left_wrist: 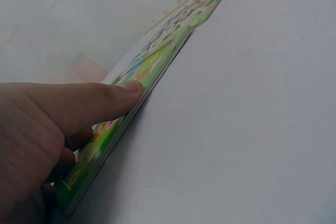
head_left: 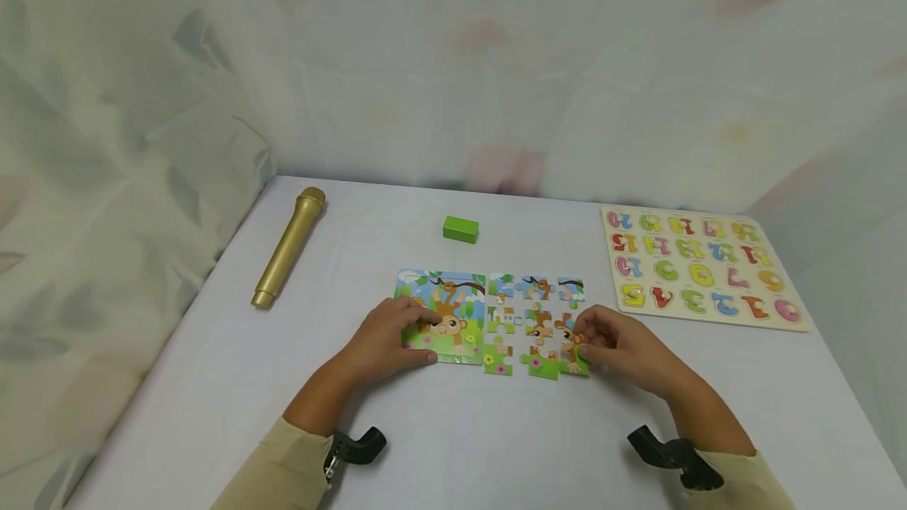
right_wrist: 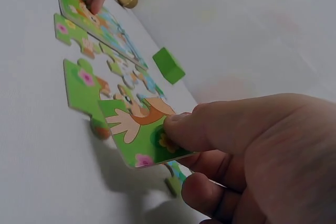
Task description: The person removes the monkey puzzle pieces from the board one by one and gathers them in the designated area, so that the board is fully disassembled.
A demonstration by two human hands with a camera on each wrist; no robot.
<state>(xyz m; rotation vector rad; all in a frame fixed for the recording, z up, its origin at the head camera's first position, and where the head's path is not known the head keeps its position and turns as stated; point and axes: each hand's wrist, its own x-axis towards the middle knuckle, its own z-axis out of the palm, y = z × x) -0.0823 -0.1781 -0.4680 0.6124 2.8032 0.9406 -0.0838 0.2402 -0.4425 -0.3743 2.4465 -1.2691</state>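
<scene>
My left hand (head_left: 385, 339) rests on the left part of a monkey picture puzzle board (head_left: 464, 329). Its thumb (left_wrist: 113, 98) lies along the board's near edge, and the other fingers are over the picture. Between thumb and fingers, my right hand (head_left: 627, 349) pinches a green puzzle piece (right_wrist: 149, 135) with a monkey's body and pink flower on it, lifted off the table and tilted. Several loose puzzle pieces (head_left: 498, 356) lie in rough rows between the board and that hand, among them a green corner piece (right_wrist: 79, 85) with a pink flower.
A gold toy microphone (head_left: 286, 250) lies at the left of the white table. Behind the puzzle board stands a green block (head_left: 460, 230). To the right, a number board (head_left: 708, 270) holds coloured numerals. Patterned curtains (head_left: 496, 61) hang behind the table.
</scene>
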